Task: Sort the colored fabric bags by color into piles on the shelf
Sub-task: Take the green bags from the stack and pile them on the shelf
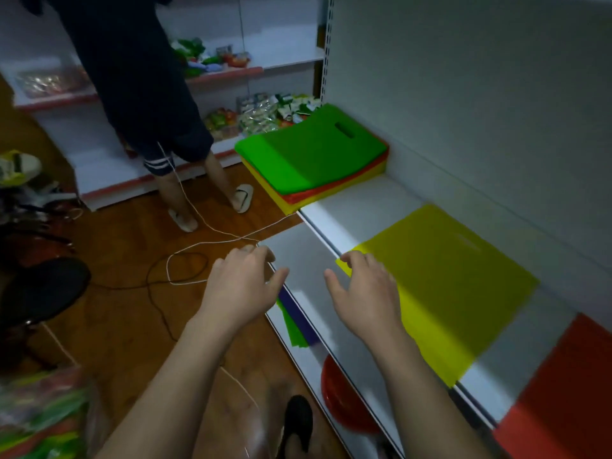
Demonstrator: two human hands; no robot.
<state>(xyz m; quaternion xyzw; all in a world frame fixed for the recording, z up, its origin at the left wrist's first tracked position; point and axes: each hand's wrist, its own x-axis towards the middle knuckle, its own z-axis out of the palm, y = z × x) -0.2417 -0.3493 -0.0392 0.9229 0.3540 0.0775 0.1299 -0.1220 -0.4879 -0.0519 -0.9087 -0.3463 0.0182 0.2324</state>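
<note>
arms: bare, no sleeves | foot: black shoe

Matt yellow fabric bag on smooth white shelf; glossy wooden floor

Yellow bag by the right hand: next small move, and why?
Probably reach both hands to the mixed stack and lift its top green bag: the yellow bag lies flat, the right hand and left hand hold nothing.

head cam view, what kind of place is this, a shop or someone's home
Most likely a small shop. White retail shelving with slotted uprights holds flat fabric bags, a mixed stack and a yellow bag, and packaged goods fill the shelves behind another person.
</note>
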